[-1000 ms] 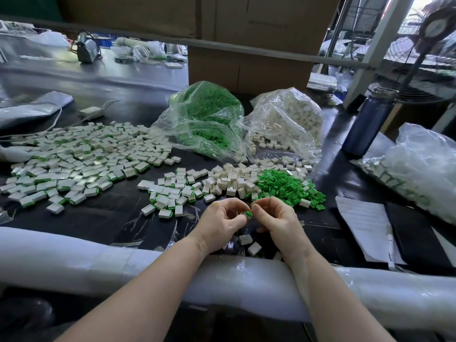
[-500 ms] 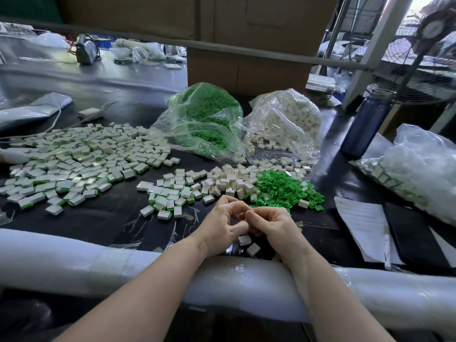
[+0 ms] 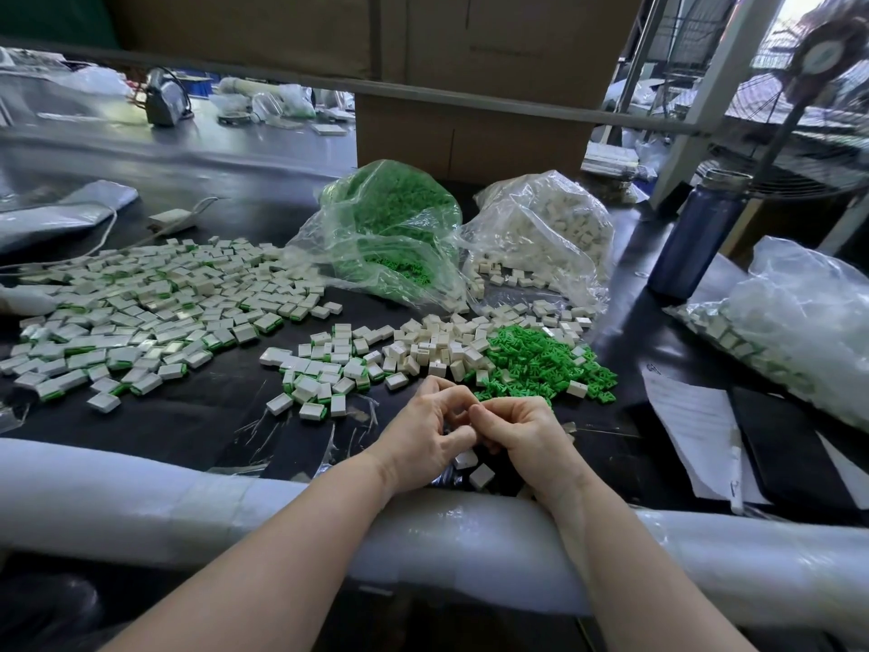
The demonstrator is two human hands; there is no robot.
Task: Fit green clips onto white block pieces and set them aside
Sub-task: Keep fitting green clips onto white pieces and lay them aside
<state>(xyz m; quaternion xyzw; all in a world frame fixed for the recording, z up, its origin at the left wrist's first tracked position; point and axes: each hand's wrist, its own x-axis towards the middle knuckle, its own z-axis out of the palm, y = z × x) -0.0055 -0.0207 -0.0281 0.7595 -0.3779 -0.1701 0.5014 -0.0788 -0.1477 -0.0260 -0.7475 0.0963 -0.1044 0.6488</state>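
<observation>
— While both hands meet at the near edge of the black table top (image 3: 197, 416), what do they actually have hold of?

— Hard to say; the left hand (image 3: 425, 440) and the right hand (image 3: 524, 435) are curled in toward each other, fingertips touching, and whatever they pinch is hidden between them; I judge it a white block with its green clip being pressed home, but no piece shows, so neither can its long axis.

— Where does the next piece lie, then?

— Loose small white plastic blocks (image 3: 437, 345) sit just beyond the knuckles, straight ahead; the heap of bright green plastic clips (image 3: 541, 360) lies ahead and to the right, touching that heap; so the right hand is nearer the clips, the left nearer the blocks. Two stray white blocks (image 3: 475, 468) lie on the table directly under the hands.

— And the finished ones?

— A small cluster of white blocks with green edges (image 3: 319, 383) lies ahead-left, near the left hand; a far wider spread of finished pieces (image 3: 141, 312) fills the left of the table, well apart — setting aside would go leftward.

— The room?

— Cluttered; a clear bag of green clips (image 3: 390, 237) and a clear bag of white blocks (image 3: 541, 237) slump behind the heaps; a dark blue bottle (image 3: 696, 237), papers (image 3: 691, 430) and another clear bag (image 3: 809, 322) crowd the right; a white foam-wrapped rail (image 3: 188, 501) lies under both forearms.
</observation>
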